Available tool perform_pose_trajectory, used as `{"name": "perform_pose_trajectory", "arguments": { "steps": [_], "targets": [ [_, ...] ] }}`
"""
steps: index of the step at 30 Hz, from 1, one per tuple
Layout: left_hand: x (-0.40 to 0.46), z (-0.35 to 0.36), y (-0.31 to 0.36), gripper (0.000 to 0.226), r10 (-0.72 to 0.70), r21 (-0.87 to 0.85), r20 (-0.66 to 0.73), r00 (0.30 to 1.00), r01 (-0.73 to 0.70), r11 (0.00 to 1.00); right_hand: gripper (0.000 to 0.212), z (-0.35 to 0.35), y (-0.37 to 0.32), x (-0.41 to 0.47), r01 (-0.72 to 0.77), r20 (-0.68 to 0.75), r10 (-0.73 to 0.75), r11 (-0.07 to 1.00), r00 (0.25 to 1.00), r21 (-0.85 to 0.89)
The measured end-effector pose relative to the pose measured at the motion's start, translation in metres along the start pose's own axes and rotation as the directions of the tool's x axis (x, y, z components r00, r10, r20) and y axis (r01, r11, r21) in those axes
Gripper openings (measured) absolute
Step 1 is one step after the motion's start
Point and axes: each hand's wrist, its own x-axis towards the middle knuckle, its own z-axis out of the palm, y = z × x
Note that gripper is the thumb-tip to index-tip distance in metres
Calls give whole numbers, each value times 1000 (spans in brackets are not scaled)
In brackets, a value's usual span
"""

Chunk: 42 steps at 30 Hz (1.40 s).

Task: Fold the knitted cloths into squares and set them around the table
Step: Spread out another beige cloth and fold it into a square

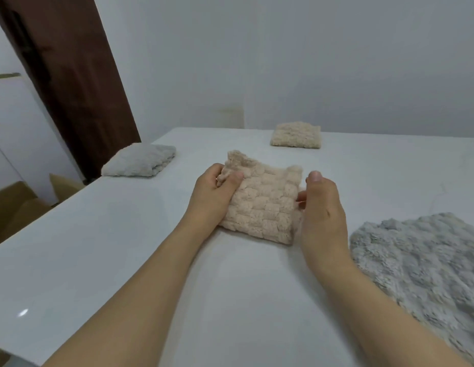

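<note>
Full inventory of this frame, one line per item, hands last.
pink cloth: 1, pale pink, folded, table centre, between the hands
beige cloth: 1, beige, folded, far edge
grey folded cloth: 1, light grey, left edge
grey unfolded cloth: 1, grey, spread flat, near right
table: 1, white
door: 1, dark brown, back left
cardboard boxes: brown, floor left
left hand: grips pink cloth's left edge
right hand: at its right edge

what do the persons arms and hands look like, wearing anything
Both forearms are bare as far as the frame shows: no sleeves, gloves, watch or bracelet. The left hand and right hand have short, unpainted nails. Something small glints on a left finger, perhaps a ring; too small to tell.
</note>
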Motion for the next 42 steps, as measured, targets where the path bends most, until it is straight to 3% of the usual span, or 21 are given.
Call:
{"name": "perform_pose_trajectory", "arguments": {
  "steps": [3,7,8,11,14,17,24,27,30,34,37,39,42],
  "targets": [
    [2,-9,2,46,-82,170,61,995,71,983,62,1,0,0,-28,91,50,973,995,-229],
    [-1,-29,0,57,-293,368,222,930,198,908,40,0,-2,-4,-25,112,60,957,992,-288],
    [-1,-31,-1,56,-285,377,236,929,182,908,35,-1,-2,-3,-30,114,67,955,991,-294],
    [-4,-25,1,26,-87,399,185,979,7,917,33,1,0,1,-27,117,69,943,991,-332],
    [-4,-14,3,28,48,389,138,989,-99,916,32,5,5,4,36,111,22,867,994,-497],
    [2,-9,-1,30,-1,431,129,992,-55,901,40,5,5,6,26,107,43,823,993,-568],
    [3,6,2,30,-85,698,25,996,44,715,45,5,10,11,33,80,21,781,997,-623],
    [1,4,4,33,-109,685,16,994,68,725,44,4,10,10,173,212,-73,845,974,-506],
    [1,-8,8,32,-222,584,23,975,167,794,36,5,13,10,308,417,-48,752,908,-583],
    [-13,-42,18,24,-418,306,201,886,348,886,37,5,14,11,329,419,-31,670,908,-666],
    [-23,-60,22,22,-440,197,318,840,395,897,38,6,14,12,328,421,-10,646,907,-690],
    [-22,-63,20,16,-442,153,324,837,414,897,38,7,13,11,325,423,-5,647,906,-689],
    [-17,-54,17,8,-457,227,179,871,416,881,37,7,12,10,321,429,1,663,903,-677]
  ]
}}
